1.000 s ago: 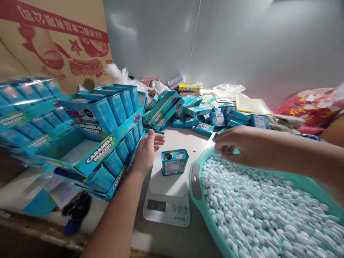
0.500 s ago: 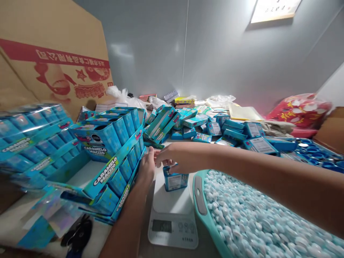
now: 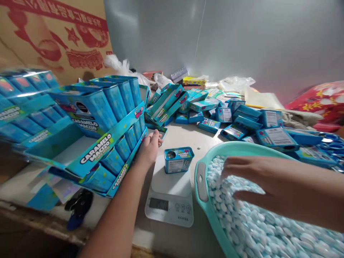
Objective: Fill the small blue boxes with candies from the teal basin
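A small blue candy tin (image 3: 177, 160), marked Caramelo Macizo, stands upright on a white digital scale (image 3: 170, 209); its top has a round opening. My left hand (image 3: 151, 146) is left of the tin, beside the stacked display trays and apart from the tin. Its fingers are curled in behind the thumb, and whatever they may hold is hidden. My right hand (image 3: 248, 179) is over the pale blue and white candies (image 3: 258, 218) in a turquoise basin (image 3: 201, 179). Its thumb and fingers are spread, with the fingertips down at the candies.
Blue display trays (image 3: 104, 147) with tins are stacked at left, beside plastic-wrapped ones (image 3: 25, 114). Dark scissors (image 3: 79, 208) lie at the front left. Behind are piled blue tins (image 3: 233, 125) and folded cartons (image 3: 166, 105). A large cardboard box (image 3: 61, 39) stands at back left.
My right hand has left the tin and moved right, down to the candies in the basin. My left hand stays near the scale. The view has tilted down; the tin remains on the scale.
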The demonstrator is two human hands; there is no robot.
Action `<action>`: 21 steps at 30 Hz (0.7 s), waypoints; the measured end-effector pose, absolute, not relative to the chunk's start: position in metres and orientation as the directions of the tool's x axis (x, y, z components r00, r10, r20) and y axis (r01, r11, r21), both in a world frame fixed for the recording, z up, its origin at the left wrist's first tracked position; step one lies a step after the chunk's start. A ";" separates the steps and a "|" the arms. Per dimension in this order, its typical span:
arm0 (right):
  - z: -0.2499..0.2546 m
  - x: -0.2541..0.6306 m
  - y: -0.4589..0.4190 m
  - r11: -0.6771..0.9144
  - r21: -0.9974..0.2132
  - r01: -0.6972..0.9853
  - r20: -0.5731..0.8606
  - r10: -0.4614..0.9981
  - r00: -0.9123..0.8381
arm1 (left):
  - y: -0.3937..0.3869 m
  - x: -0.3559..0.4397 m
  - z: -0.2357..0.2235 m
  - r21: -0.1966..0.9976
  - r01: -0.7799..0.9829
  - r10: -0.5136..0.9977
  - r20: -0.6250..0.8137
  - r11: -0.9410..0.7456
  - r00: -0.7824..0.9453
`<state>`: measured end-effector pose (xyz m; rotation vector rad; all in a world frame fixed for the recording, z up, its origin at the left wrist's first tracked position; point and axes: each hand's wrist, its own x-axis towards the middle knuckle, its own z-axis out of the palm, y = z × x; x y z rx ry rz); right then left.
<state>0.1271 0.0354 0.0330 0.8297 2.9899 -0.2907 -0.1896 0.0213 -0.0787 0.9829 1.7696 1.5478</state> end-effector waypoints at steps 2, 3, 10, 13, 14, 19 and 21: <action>0.020 0.137 0.034 0.829 -0.220 0.514 -0.165 0.487 -0.857 | 0.020 -0.189 -0.078 0.985 0.165 0.836 0.052 0.047 -0.547; 0.016 0.137 0.032 0.813 -0.233 0.533 -0.204 0.495 -0.845 | 0.019 -0.188 -0.077 0.984 0.173 0.839 0.057 0.044 -0.542; 0.016 0.125 0.026 0.747 -0.301 0.593 -0.290 0.521 -0.803 | 0.012 -0.180 -0.062 0.975 0.215 0.846 0.069 0.054 -0.528; 0.013 0.130 0.028 0.742 -0.337 0.580 -0.281 0.508 -0.814 | 0.011 -0.181 -0.059 0.971 0.231 0.835 0.072 0.068 -0.546; 0.012 0.132 0.030 0.736 -0.348 0.581 -0.286 0.506 -0.813 | 0.011 -0.181 -0.060 0.969 0.235 0.833 0.072 0.071 -0.549; 0.012 0.137 0.040 0.709 -0.364 0.604 -0.338 0.503 -0.795 | 0.012 -0.181 -0.061 0.967 0.245 0.835 0.080 0.068 -0.545; 0.013 0.137 0.042 0.725 -0.354 0.590 -0.330 0.494 -0.805 | 0.012 -0.181 -0.061 0.966 0.249 0.840 0.082 0.064 -0.537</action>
